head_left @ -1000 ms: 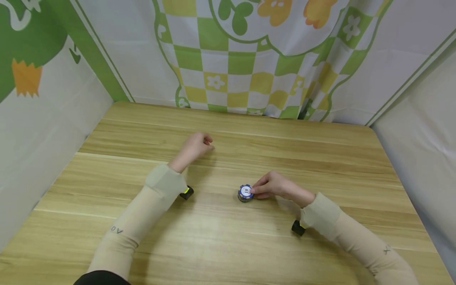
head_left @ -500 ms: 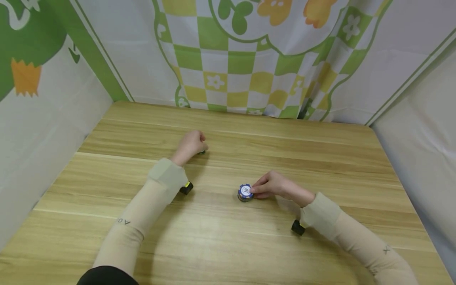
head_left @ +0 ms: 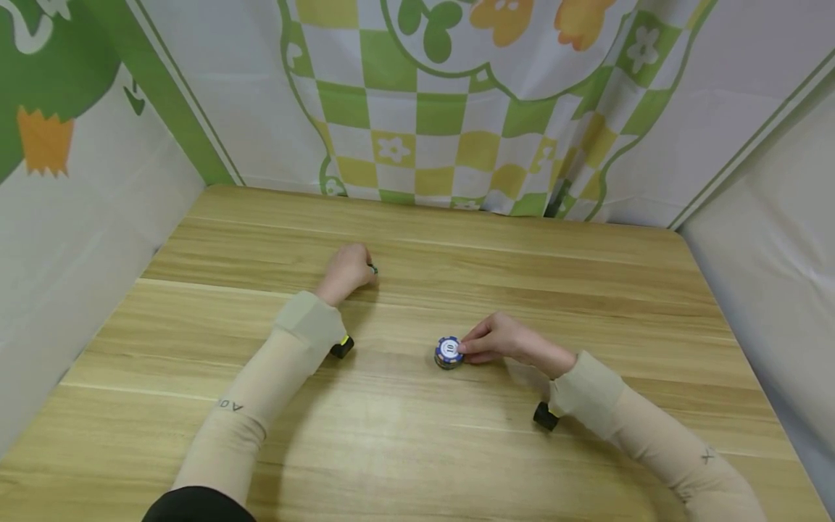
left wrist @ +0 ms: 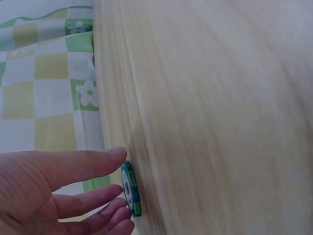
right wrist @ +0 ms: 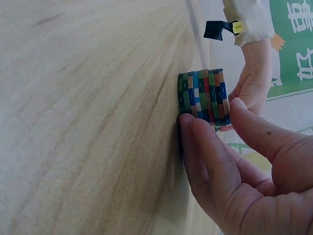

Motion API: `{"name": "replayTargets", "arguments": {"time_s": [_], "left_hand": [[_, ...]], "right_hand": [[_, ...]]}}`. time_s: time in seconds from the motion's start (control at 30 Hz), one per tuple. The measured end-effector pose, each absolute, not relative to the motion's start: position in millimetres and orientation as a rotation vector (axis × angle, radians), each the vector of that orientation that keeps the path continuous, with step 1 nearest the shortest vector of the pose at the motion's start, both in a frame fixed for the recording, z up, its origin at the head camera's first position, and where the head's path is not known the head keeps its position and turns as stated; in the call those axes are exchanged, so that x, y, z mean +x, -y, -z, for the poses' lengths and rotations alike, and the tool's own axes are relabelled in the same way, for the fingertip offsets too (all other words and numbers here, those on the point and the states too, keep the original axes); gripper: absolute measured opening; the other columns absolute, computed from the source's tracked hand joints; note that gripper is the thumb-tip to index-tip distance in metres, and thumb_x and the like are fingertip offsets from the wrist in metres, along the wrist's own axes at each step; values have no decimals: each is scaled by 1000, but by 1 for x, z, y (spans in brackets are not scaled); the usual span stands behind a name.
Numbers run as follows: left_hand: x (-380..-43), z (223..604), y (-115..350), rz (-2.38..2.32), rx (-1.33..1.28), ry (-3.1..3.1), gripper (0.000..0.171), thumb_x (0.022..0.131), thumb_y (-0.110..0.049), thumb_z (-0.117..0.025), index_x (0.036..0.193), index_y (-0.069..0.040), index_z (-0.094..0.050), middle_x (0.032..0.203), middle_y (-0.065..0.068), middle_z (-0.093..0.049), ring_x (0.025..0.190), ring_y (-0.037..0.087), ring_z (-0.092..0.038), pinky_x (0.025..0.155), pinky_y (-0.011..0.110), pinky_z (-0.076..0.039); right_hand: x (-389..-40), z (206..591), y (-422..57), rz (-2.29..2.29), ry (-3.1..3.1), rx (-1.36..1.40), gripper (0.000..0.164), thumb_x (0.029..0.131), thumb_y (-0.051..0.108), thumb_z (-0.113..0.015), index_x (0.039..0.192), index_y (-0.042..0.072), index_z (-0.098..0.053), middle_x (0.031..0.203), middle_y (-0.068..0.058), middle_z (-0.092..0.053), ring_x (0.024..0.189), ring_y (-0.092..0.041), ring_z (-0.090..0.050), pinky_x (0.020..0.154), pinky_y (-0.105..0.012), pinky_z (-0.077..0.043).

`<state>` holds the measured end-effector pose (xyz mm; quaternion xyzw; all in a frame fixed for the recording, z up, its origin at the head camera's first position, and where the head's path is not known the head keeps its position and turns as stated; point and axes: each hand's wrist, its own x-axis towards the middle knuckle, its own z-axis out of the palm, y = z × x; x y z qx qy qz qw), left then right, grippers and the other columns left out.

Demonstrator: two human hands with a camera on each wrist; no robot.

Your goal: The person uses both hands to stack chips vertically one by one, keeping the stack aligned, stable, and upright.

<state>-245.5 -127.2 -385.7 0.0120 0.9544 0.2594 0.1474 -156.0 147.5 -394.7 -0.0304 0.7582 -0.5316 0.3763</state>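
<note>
My right hand [head_left: 499, 339] holds the side of a stack of poker chips [head_left: 449, 353] standing on the table, its thumb at the top and its fingers beside the base. The top chip is blue and white and reads 10. Seen from the right wrist, the stack [right wrist: 203, 97] shows several layers in green, blue, red and orange. Farther back and to the left, my left hand [head_left: 346, 271] has its thumb and fingers around the edge of a green poker chip [left wrist: 130, 188]. That chip lies low, close against the tabletop; the head view shows just a sliver of it.
The wooden table [head_left: 404, 442] runs back to a checkered green, yellow and white curtain [head_left: 443, 116]. Pale fabric walls [head_left: 776, 217] stand at the sides. A small black wrist camera [head_left: 342, 348] hangs below the left cuff, and another camera [head_left: 545, 416] below the right.
My left hand has shifted slightly left and its fingers have come around the green chip, which first showed under them half a second ago. The right hand and the stack have stayed put.
</note>
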Motion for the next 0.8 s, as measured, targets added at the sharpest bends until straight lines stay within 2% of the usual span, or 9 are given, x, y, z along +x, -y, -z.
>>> {"name": "replayTargets", "arguments": {"time_s": [0.3, 0.8], "left_hand": [[-245, 385, 127, -726, 39, -2767, 31, 72, -9, -73, 97, 3, -60, 98, 16, -61, 83, 25, -53, 75, 37, -47], [-247, 387, 129, -719, 31, -2778, 30, 74, -9, -71, 98, 4, -58, 99, 18, -60, 85, 27, -52, 77, 38, -45]], "right_hand": [[-157, 394, -148, 1340, -1944, -78, 25, 83, 4, -63, 102, -14, -62, 96, -19, -66, 79, -14, -65, 73, -29, -52], [-156, 394, -148, 1353, -1948, -92, 25, 83, 3, -63, 101, -15, -62, 95, -19, -66, 79, -14, -64, 73, -28, -52]]}}
